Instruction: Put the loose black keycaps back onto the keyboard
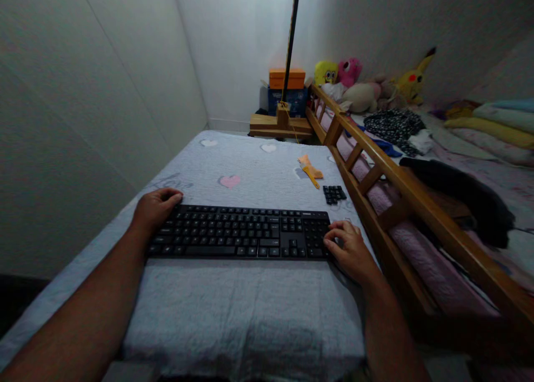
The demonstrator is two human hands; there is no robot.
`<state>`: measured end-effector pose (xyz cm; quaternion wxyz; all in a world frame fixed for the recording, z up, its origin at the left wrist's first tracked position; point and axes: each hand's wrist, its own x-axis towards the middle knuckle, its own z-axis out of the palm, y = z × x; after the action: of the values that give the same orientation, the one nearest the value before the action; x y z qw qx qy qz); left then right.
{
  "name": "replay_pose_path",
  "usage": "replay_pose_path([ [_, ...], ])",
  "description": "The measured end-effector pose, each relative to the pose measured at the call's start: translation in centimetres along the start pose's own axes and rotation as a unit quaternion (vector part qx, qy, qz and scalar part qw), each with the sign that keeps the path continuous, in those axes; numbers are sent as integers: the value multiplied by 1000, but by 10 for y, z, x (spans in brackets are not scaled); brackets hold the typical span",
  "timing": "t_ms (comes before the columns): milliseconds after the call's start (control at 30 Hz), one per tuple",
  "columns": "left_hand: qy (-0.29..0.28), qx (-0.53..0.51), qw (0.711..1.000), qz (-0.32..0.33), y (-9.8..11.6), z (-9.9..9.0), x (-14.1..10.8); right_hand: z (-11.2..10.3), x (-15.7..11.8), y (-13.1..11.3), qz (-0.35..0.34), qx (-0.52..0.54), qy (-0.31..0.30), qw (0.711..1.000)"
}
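Observation:
A black keyboard (pixel 233 233) lies flat on a light cloth with heart patterns. My left hand (pixel 157 205) is closed on its upper left corner, thumb and fingers together at the edge. At the other end, my right hand (pixel 347 246) curls its thumb and index finger together by the number pad, on the keyboard's right edge. Several loose black keycaps (pixel 334 194) sit in a group beyond the right end. Behind them are a yellow-handled tool (pixel 311 177) and an orange cloth or wrapper (pixel 312 167).
A wooden bed rail (pixel 387 187) runs along the right side, with plush toys (pixel 362 95) and bedding behind it. At the back stand an orange box (pixel 287 79) and a dark pole on a wooden base (pixel 265 124). A pale wall rises at left.

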<state>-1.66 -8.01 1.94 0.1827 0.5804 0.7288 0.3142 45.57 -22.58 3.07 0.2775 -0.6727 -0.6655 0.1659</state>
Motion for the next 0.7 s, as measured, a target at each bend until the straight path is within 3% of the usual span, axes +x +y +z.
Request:
replay_pose_path([
  [700, -7, 0, 1000, 13, -7, 2, 4, 4, 1, -3, -26, -43, -35, 998],
])
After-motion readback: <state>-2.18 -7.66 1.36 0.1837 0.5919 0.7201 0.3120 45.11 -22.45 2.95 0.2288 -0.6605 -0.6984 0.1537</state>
